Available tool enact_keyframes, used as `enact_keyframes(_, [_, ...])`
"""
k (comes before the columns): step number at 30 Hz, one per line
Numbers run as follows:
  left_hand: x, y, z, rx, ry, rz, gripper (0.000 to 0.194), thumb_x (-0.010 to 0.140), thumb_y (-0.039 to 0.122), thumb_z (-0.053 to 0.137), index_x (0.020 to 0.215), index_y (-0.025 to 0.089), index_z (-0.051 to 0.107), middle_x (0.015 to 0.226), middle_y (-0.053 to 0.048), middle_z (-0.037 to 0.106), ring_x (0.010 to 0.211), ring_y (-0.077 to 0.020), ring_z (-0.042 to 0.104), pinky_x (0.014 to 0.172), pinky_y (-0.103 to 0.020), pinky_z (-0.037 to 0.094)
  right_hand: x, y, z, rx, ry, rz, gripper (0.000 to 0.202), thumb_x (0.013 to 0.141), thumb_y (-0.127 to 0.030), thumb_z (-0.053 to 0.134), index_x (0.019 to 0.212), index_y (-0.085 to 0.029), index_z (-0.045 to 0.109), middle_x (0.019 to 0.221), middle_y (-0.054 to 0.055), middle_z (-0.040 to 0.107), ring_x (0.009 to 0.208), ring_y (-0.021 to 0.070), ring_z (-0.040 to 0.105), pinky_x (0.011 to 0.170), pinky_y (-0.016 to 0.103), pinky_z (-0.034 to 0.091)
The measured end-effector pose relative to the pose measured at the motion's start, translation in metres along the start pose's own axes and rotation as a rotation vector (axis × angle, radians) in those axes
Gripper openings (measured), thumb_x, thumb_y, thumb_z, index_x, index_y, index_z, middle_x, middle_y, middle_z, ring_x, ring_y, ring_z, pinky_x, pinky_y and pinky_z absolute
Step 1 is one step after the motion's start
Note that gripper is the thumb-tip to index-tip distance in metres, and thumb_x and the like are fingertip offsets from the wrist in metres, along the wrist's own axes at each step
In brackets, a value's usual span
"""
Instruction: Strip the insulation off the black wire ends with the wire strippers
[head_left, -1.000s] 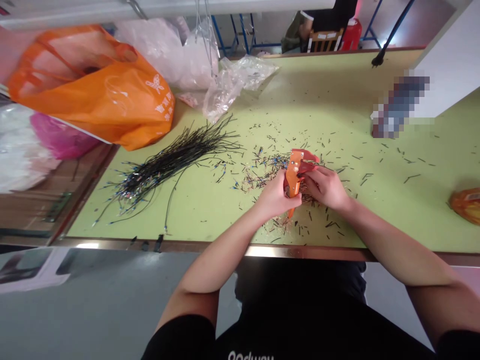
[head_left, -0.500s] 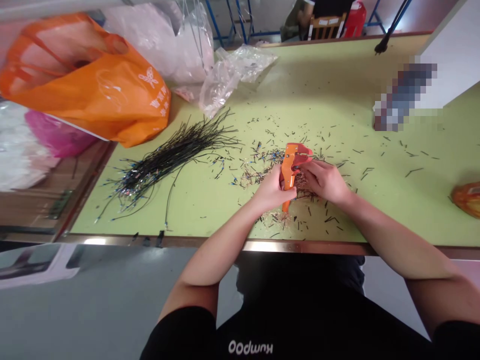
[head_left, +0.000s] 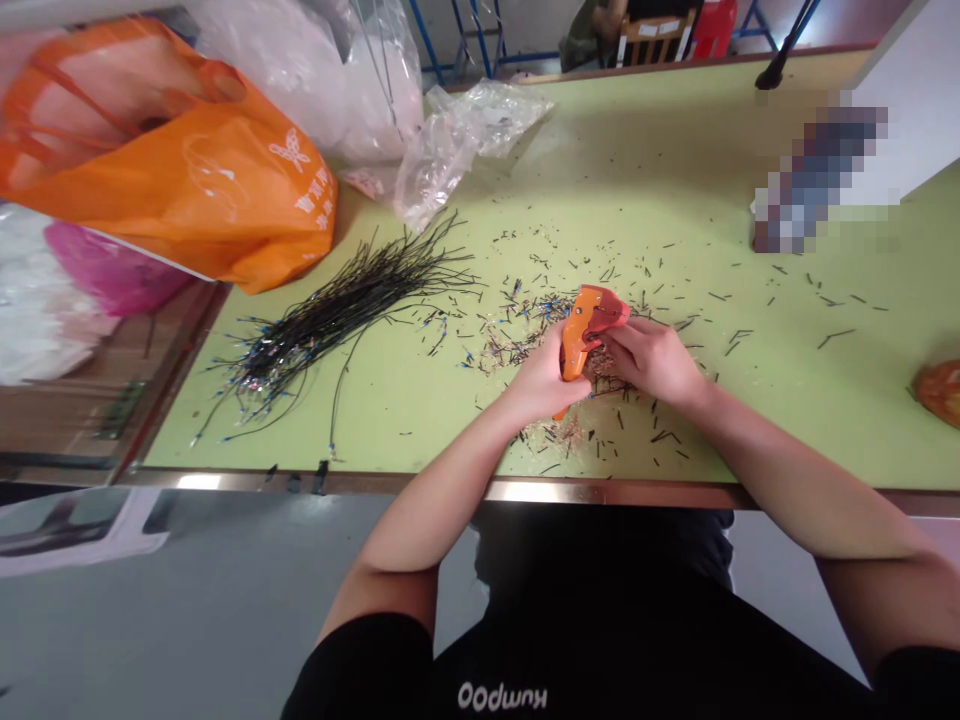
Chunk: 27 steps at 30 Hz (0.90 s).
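Fingers (head_left: 557, 345) of the left hand (head_left: 541, 387) grip an orange hand tool (head_left: 576, 345) by its handle, the tool's red-sided head projecting beyond them. Bent fingers of the right hand (head_left: 664, 365) sit just beside that head; whether they pinch anything cannot be told. Wire scraps (head_left: 611, 384) litter the green bench (head_left: 840, 420), with black wires (head_left: 345, 305) bundled left, near an orange bag (head_left: 255, 200).

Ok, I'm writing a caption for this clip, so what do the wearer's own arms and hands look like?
The left hand and right hand are bare, with no gloves, watch or bracelet visible. The arms are uncovered below short black sleeves. The shirt is black, with pale lettering.
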<state>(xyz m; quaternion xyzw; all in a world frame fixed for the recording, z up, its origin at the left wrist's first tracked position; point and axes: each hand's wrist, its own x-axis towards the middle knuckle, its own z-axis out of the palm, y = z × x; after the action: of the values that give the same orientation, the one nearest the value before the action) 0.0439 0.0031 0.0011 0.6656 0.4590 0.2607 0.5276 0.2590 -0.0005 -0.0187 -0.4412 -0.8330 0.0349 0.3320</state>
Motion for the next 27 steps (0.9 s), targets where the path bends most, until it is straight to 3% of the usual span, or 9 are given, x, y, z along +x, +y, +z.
enact_keyframes(4, [-0.0009,0.0015,-0.0014,0.009,-0.017,0.014,0.081,0.069,0.011,0.064,0.148,0.021,0.048,0.138,-0.010,0.066,0.124,-0.0274,0.066,0.101,-0.039,0.054,-0.0006,0.0017,0.0008,-0.004,-0.008,0.019,0.025,0.107,-0.017,0.049,0.105,-0.018,0.074,0.085,0.008,0.073,0.066,0.0175,0.064,0.059,0.028,0.049])
enact_keyframes(8, [0.0003,-0.0019,-0.0013,0.047,-0.023,-0.004,0.078,0.070,0.013,0.065,0.146,0.020,0.048,0.131,-0.010,0.069,0.117,-0.0277,0.068,0.101,-0.041,0.054,-0.0009,0.0020,0.0005,-0.023,-0.024,0.028,0.025,0.107,-0.017,0.049,0.106,-0.017,0.074,0.086,0.009,0.074,0.067,0.0188,0.065,0.061,0.029,0.051])
enact_keyframes(15, [0.0055,-0.0073,-0.0030,0.129,0.109,-0.052,0.066,0.072,0.016,0.064,0.138,0.019,0.052,0.127,-0.011,0.070,0.116,-0.0305,0.068,0.101,-0.045,0.054,0.0000,0.0001,-0.0014,-0.017,-0.041,0.009,0.025,0.109,-0.021,0.050,0.106,-0.016,0.074,0.088,0.010,0.077,0.070,0.0196,0.067,0.064,0.030,0.053])
enact_keyframes(27, [0.0045,-0.0066,-0.0056,0.269,0.110,-0.048,0.055,0.075,0.017,0.064,0.129,0.021,0.054,0.108,-0.007,0.071,0.094,-0.0266,0.069,0.081,-0.039,0.054,-0.0008,0.0023,0.0004,-0.004,-0.021,0.035,0.025,0.108,-0.021,0.050,0.110,-0.018,0.075,0.090,0.009,0.078,0.071,0.0200,0.068,0.063,0.031,0.055])
